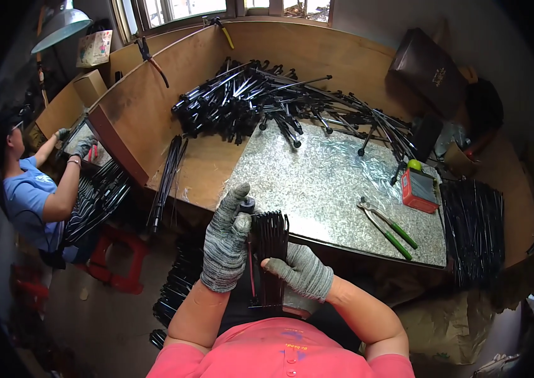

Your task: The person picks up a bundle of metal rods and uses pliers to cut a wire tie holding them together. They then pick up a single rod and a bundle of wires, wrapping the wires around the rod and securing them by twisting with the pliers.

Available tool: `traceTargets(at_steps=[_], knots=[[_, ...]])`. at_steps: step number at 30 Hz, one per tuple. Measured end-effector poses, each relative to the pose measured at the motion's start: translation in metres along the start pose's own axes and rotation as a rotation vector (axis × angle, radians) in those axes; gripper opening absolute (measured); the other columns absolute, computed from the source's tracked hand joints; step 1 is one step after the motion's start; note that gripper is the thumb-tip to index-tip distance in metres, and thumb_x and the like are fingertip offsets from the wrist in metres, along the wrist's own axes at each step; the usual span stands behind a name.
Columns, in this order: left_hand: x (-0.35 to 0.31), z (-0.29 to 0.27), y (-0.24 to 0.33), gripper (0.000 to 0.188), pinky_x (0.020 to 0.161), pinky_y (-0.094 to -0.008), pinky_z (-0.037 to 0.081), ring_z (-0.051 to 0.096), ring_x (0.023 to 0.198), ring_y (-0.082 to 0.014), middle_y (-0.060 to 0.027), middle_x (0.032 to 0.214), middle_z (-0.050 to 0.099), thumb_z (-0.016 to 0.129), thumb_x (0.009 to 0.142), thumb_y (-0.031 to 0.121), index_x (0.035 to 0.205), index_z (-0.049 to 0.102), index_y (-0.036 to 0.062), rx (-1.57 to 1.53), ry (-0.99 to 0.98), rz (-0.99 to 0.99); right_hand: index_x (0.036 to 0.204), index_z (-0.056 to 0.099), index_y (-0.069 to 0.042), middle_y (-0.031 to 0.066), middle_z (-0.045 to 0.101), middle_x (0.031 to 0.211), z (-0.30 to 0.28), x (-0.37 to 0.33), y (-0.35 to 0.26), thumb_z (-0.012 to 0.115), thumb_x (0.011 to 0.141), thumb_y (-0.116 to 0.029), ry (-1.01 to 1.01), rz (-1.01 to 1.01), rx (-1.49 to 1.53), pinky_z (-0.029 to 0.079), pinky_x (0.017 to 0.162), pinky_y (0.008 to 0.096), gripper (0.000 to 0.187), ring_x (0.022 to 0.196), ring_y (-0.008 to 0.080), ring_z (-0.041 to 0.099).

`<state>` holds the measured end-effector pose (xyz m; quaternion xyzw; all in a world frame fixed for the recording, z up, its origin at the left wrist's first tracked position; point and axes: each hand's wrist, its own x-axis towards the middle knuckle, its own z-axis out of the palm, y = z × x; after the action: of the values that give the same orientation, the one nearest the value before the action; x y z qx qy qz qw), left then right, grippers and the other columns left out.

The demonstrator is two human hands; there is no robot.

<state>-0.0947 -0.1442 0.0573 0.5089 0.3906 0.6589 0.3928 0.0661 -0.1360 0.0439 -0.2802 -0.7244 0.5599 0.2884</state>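
Note:
Grey knit gloves with bare fingertips cover both my hands, which are close together in front of my chest. My right hand [304, 272] grips a bundle of thin black rods [270, 255], its thumb across the front and the other fingers mostly hidden behind. Beside the bundle, my left hand [224, 246] is upright, with a black-capped rod [247, 205] between index finger and thumb. That index finger points up past the cap; the remaining left fingers are hard to make out.
A speckled metal sheet [292, 170] covers the bench, bearing green-handled pliers [388, 230] and a red box [419, 190]. Black rods [235, 101] heap at the back; another bundle [473, 230] lies right. Left, beyond a wooden partition [134, 101], a co-worker [40, 189] sits.

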Motion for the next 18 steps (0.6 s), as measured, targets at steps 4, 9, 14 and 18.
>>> traceTargets(at_steps=[4, 9, 14, 18], knots=[[-0.005, 0.002, 0.003, 0.038, 0.082, -0.0207, 0.040, 0.048, 0.091, -0.0069, 0.0000, 0.103, 0.055, 0.054, 0.092, 0.021, 0.126, 0.049, 0.0045, -0.068, -0.019, -0.047, 0.108, 0.056, -0.001, 0.0079, 0.061, 0.084, -0.001, -0.001, -0.002, 0.052, 0.091, -0.023, -0.012, 0.020, 0.004, 0.046, 0.073, 0.0275, 0.028, 0.079, 0.0120, 0.055], [-0.009, 0.002, 0.004, 0.036, 0.081, -0.0201, 0.039, 0.047, 0.091, -0.0064, 0.0002, 0.103, 0.054, 0.053, 0.092, 0.019, 0.124, 0.050, 0.0041, -0.118, -0.046, -0.076, 0.108, 0.056, -0.001, 0.0083, 0.060, 0.083, 0.001, -0.002, -0.005, 0.052, 0.091, -0.023, 0.002, -0.017, 0.010, 0.047, 0.073, 0.0280, 0.027, 0.078, 0.0129, 0.055], [-0.012, 0.011, 0.012, 0.034, 0.080, -0.0198, 0.040, 0.048, 0.089, -0.0059, 0.0005, 0.102, 0.055, 0.052, 0.093, 0.018, 0.123, 0.051, 0.0039, -0.127, 0.046, -0.022, 0.105, 0.056, -0.001, 0.0096, 0.060, 0.082, 0.003, -0.001, -0.003, 0.051, 0.092, -0.024, 0.038, -0.078, -0.045, 0.046, 0.072, 0.0292, 0.027, 0.077, 0.0157, 0.055], [-0.011, 0.010, 0.011, 0.033, 0.079, -0.0198, 0.041, 0.049, 0.087, -0.0059, 0.0001, 0.100, 0.056, 0.050, 0.093, 0.018, 0.123, 0.051, 0.0033, -0.131, 0.049, -0.093, 0.105, 0.057, -0.001, 0.0102, 0.060, 0.084, 0.001, -0.001, -0.002, 0.052, 0.091, -0.024, 0.028, -0.072, -0.067, 0.046, 0.073, 0.0300, 0.027, 0.078, 0.0169, 0.056]])
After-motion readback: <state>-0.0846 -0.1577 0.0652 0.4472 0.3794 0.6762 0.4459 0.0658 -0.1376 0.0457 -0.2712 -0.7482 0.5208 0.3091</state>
